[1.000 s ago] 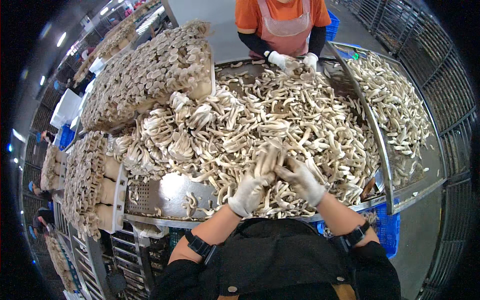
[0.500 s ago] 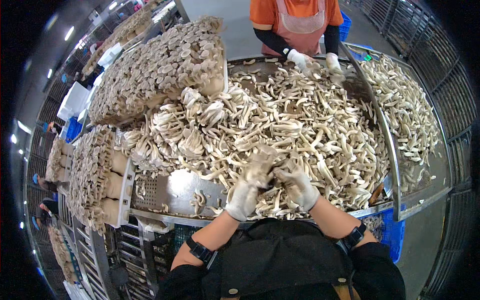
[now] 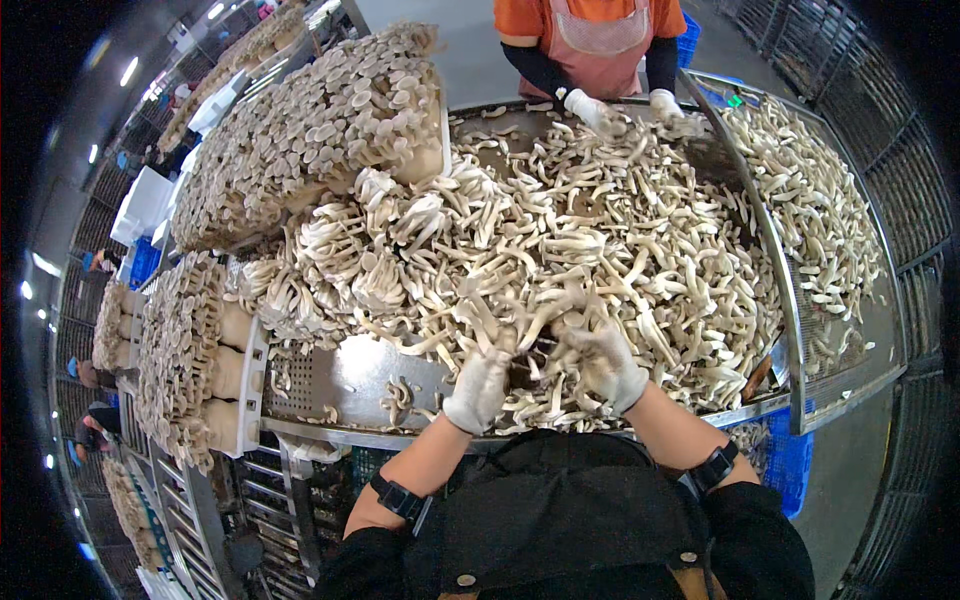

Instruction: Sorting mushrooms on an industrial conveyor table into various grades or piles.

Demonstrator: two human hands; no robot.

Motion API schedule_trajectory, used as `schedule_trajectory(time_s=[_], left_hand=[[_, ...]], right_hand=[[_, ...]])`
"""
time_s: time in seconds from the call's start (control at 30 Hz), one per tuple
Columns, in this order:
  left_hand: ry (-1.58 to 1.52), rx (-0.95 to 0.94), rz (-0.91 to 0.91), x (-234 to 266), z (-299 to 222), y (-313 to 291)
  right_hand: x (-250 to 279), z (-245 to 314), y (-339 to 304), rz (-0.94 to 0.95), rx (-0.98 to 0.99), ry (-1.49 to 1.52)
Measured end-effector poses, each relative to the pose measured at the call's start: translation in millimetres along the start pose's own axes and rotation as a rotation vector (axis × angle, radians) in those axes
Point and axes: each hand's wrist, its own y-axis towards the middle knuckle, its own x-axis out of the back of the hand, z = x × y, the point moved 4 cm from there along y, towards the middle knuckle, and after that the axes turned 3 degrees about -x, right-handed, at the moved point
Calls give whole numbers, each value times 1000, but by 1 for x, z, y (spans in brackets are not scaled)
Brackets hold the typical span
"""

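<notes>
My left hand (image 3: 478, 388), in a white glove, is closed on a few pale mushrooms (image 3: 487, 322) whose stems stick up past the fingers. Facing it, my right hand (image 3: 606, 366) is gloved too, its fingers curled inward among the mushrooms; motion blurs them, and what lies in their grip cannot be made out. A dark gap shows between the two hands. Around and beyond them spreads a thick heap of loose mushrooms (image 3: 640, 290) on a metal table (image 3: 362, 372). Bunches of joined mushrooms (image 3: 330, 240) lie to the left of the heap.
Blocks of uncut mushrooms (image 3: 310, 130) stand at the far left, with another row (image 3: 178, 350) nearer. Across the table a co-worker's gloved hands (image 3: 597, 113) handle mushrooms. A metal divider (image 3: 762, 220) separates a mesh tray (image 3: 850, 365) on the right. A blue crate (image 3: 789, 462) sits below.
My left hand has turned upright, and the mushrooms in it show more clearly. My right hand has shifted slightly right and up. The co-worker's hands have moved a little.
</notes>
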Motion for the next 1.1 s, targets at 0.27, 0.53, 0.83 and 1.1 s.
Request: schedule_trajectory(time_s=[0.27,0.53,0.83,1.1], left_hand=[[276,360,159,-45,-23,-8],[282,522,322,-27,8,-19],[1416,124,-95,52,-68,48],[1702,341,-17,82,-19,149]], right_hand=[[4,1,5,197,68,-115],[-1,-15,3,94,-160,-106],[78,19,40,-226,147,-580],[36,38,54,145,-101,-1468]])
